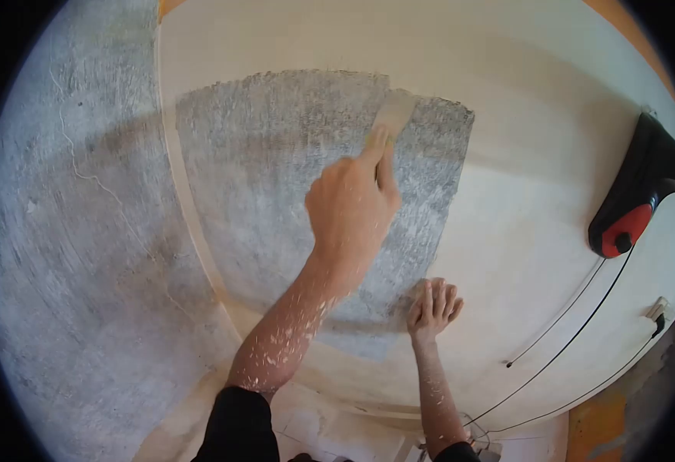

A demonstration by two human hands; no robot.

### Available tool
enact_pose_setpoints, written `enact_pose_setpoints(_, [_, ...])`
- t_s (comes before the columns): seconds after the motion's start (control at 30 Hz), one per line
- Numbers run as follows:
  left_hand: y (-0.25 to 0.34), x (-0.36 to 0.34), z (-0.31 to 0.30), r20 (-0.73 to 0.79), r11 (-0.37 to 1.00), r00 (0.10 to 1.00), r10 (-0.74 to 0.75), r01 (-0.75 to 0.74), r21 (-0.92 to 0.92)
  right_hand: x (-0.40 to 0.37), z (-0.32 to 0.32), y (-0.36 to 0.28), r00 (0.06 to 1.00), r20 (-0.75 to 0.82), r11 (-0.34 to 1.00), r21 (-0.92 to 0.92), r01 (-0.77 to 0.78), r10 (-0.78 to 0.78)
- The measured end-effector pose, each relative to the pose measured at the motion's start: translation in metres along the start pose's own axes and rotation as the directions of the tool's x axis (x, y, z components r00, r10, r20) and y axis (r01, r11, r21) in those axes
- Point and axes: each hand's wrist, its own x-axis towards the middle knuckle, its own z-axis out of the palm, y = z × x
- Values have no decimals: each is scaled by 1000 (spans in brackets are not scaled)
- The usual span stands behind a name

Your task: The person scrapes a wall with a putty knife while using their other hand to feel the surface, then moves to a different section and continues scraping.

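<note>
My left hand (353,200) is wrapped round the handle of a scraper (397,108), its index finger stretched along the tool. The scraper's pale blade, a little blurred, lies against the wall near the top of a bare grey patch (291,169). Cream coating (522,231) surrounds that patch above and to the right, with a ragged upper edge. Lower down, my right hand (434,308) rests on the wall at the patch's right border, fingers pointing up and nothing in it. Pale flakes speckle both forearms.
On the right hangs a black and red wall-mounted fixture (622,223), cords (561,350) trailing below it. A socket with a black plug (657,316) sits further right. At left, a grey wall (83,231) with a thin crack meets the cream corner strip (183,192).
</note>
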Motion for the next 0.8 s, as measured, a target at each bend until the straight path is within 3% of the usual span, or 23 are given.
enact_pose_setpoints(0.1, [11,0,4,-52,993,998,33,-26,119,-2,0,-2,998,27,998,23,-54,53])
enact_pose_setpoints(0.2, [5,-21,2,85,995,993,-78,73,62,-4,-1,-3,998,22,997,44,-61,60])
enact_pose_setpoints(0.4, [28,0,-13,93,991,992,-88,78,109,-8,0,-5,998,-3,997,47,-60,60])
enact_pose_setpoints(0.5, [15,-16,0,59,998,998,-29,25,52,-5,2,0,998,-12,996,65,-58,59])
enact_pose_setpoints(0.6, [23,-1,4,-59,990,996,65,-57,132,-3,5,-3,996,-21,990,112,-82,85])
enact_pose_setpoints(0.7, [19,-17,2,42,998,999,6,-8,64,-14,-3,-1,997,2,991,110,-82,82])
enact_pose_setpoints(0.8, [19,-4,20,-8,1000,1000,-26,27,12,-9,0,0,997,-21,990,117,-77,80])
